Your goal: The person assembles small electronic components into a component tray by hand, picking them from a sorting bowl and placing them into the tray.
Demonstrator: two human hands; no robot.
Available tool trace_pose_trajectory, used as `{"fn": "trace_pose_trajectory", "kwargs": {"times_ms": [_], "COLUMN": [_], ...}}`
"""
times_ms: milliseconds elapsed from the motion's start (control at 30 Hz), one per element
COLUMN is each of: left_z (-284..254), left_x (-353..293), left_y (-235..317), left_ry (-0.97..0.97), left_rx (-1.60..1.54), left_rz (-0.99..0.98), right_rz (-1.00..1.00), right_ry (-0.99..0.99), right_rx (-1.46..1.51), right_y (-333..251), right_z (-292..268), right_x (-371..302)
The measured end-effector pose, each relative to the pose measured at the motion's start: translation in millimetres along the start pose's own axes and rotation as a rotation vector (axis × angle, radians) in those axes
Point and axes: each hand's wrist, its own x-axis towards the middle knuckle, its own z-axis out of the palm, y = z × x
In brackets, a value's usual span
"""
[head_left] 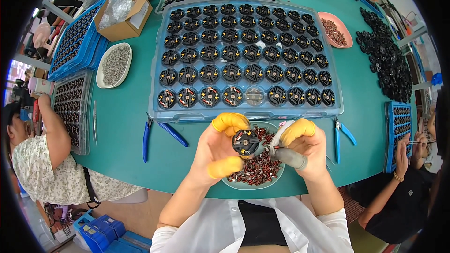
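My left hand (pixel 218 152), with yellow finger cots, is closed round a round black plastic motor end cap (pixel 245 142) whose face is turned up. My right hand (pixel 300 147), in yellow and grey finger cots with white wrapping on a finger, makes a pinch beside it. A small dark-red part (pixel 276 148) seems to show at its fingertips, too small to make out fully. Under both hands sits a pale green bowl (pixel 280 178) heaped with small dark-red cylindrical parts (pixel 255 171). Beyond it, a blue tray (pixel 206 115) holds rows of similar end caps; one front-row pocket shows bare clear plastic.
Blue-handled pliers (pixel 146 140) and light-blue pliers (pixel 337 140) flank the bowl. A white bowl (pixel 100 77), a cardboard box (pixel 124 30), a pink bowl (pixel 349 37) and a black parts heap (pixel 386 58) stand around the tray. Co-workers (pixel 47 154) sit at both sides.
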Motion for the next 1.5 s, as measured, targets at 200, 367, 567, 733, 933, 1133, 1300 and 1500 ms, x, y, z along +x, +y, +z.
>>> {"fn": "trace_pose_trajectory", "kwargs": {"times_ms": [200,367,567,733,933,1133,1300,1500], "left_z": [6.6,1.7,-1.0,3.3,3.8,4.0,4.6,2.4], "left_x": [0.5,-4.9,-4.0,-5.8,-6.3,-6.2,-4.8,-4.5], "left_y": [3.6,6.2,1.1,1.8,0.8,1.6,3.3,0.4], "left_ry": [0.024,-0.106,-0.122,-0.109,-0.1,-0.08,-0.019,-0.09], "left_rx": [0.15,0.098,0.164,0.242,0.25,0.283,0.256,0.294], "left_rz": [-0.038,-0.075,-0.061,-0.057,-0.071,-0.067,-0.12,-0.036], "right_rz": [-0.011,-0.081,-0.303,-0.32,-0.301,-0.292,-0.57,-0.622], "right_ry": [-0.002,-0.163,-0.103,-0.107,-0.104,-0.107,-0.168,-0.175], "right_rx": [0.083,-0.221,-0.599,-0.665,-0.691,-0.769,-1.091,-1.125], "right_y": [-12.5,-21.2,-27.5,-29.0,-30.6,-33.3,-29.9,-27.2], "right_z": [2.6,-5.9,4.7,6.4,5.7,7.9,5.7,9.8], "right_x": [1.8,6.5,6.8,5.2,4.0,4.4,-1.7,-2.3]}}
